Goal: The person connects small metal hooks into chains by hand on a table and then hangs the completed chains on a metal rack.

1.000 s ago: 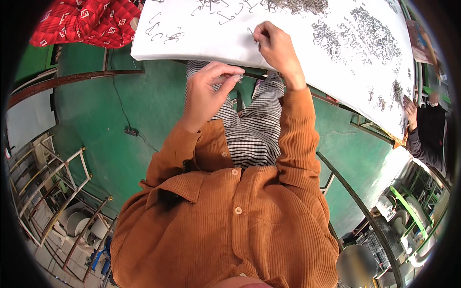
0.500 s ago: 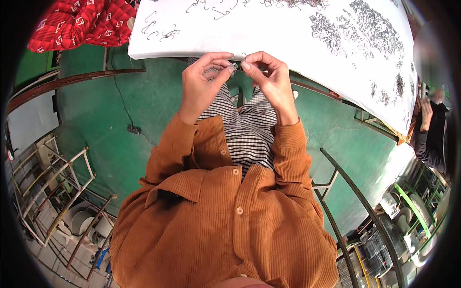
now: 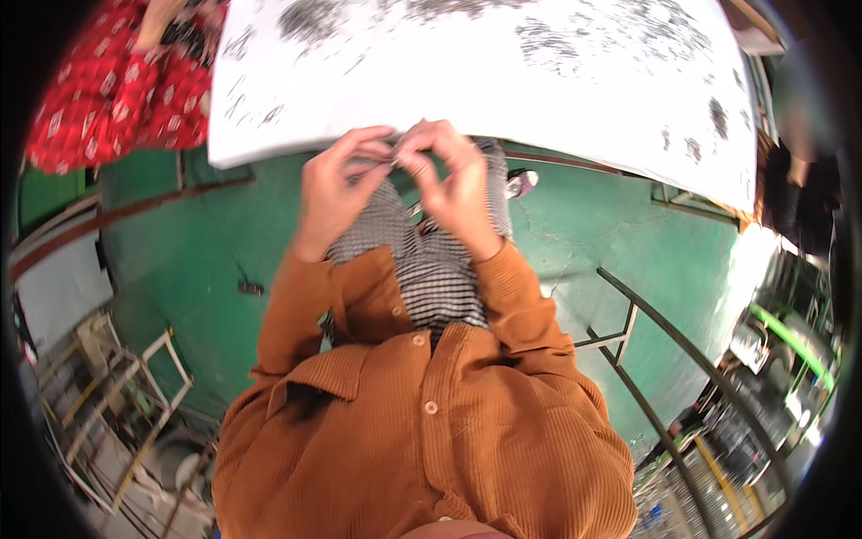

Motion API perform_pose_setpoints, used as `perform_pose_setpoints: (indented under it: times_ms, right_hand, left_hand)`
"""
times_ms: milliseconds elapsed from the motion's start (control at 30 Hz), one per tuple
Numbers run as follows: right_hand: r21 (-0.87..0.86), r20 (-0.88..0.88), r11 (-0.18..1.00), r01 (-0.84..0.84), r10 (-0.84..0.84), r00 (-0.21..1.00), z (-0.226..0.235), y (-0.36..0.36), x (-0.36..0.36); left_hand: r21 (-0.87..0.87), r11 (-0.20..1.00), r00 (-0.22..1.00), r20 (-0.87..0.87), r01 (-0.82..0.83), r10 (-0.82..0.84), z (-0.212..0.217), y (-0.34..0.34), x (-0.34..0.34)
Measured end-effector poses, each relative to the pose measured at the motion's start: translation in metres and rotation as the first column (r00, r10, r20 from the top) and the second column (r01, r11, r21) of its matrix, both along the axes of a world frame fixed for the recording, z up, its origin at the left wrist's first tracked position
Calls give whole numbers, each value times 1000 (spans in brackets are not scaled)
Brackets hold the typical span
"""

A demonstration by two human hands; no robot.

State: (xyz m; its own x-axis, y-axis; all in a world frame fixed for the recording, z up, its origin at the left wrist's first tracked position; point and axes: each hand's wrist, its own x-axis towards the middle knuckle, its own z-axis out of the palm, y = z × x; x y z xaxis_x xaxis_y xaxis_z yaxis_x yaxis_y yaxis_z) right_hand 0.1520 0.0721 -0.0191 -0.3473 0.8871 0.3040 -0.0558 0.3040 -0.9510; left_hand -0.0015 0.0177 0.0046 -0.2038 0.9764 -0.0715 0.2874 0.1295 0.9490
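My left hand (image 3: 334, 184) and my right hand (image 3: 446, 175) meet in front of the white-covered table's (image 3: 359, 94) near edge, above my lap. Both are closed in a pinch, fingertips touching or nearly so. A tiny shiny bit shows between them, but motion blur hides its shape. Beyond my hands, many small dark hook-shaped wire pieces (image 3: 310, 18) are scattered on the table, some in dense patches. A looser few lie toward its left corner.
At the far left sits a person in red patterned clothing (image 3: 99, 99); another in dark clothing (image 3: 804, 202) is at the right edge. Metal frames (image 3: 135, 386) stand at lower left, and dark rails (image 3: 682, 350) at right. A small black box (image 3: 250, 288) lies on the green floor.
My hands have drawn together, and the gap between their fingertips has closed. A thin dark hook that stuck up from my right fingertips no longer shows. The whole view has shifted and blurred.
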Motion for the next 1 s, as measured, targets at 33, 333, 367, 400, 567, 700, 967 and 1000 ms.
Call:
perform_pose_setpoints:
  times_ms: [33,333,367,400,567,700,967,1000]
  right_hand:
    - [124,34,992,39,-44,998,4,-3,3]
    - [260,76,957,127,-151,986,9,-20,29]
    - [263,68,955,134,-157,985,10,-20,30]
    - [267,60,954,138,-159,985,11,-20,31]
    - [254,52,955,155,-174,983,13,-20,35]
    - [182,23,971,155,-162,987,8,-20,35]
    - [179,18,966,185,-191,981,7,-19,15]
    - [166,20,970,175,-181,983,8,-18,12]
  left_hand:
    - [0,999,999,-21,36,-36,-6,5,-6]
    - [329,896,931,-308,298,-196,-61,189,70]
    - [337,884,909,-371,323,-191,-63,203,81]
    - [343,874,884,-431,346,-181,-64,215,90]
    - [348,830,773,-617,435,-147,-72,240,95]
    - [364,887,908,-398,285,-128,-51,212,73]
    - [-33,999,970,244,20,-11,9,26,10]
    - [-38,999,972,236,-5,14,13,15,10]
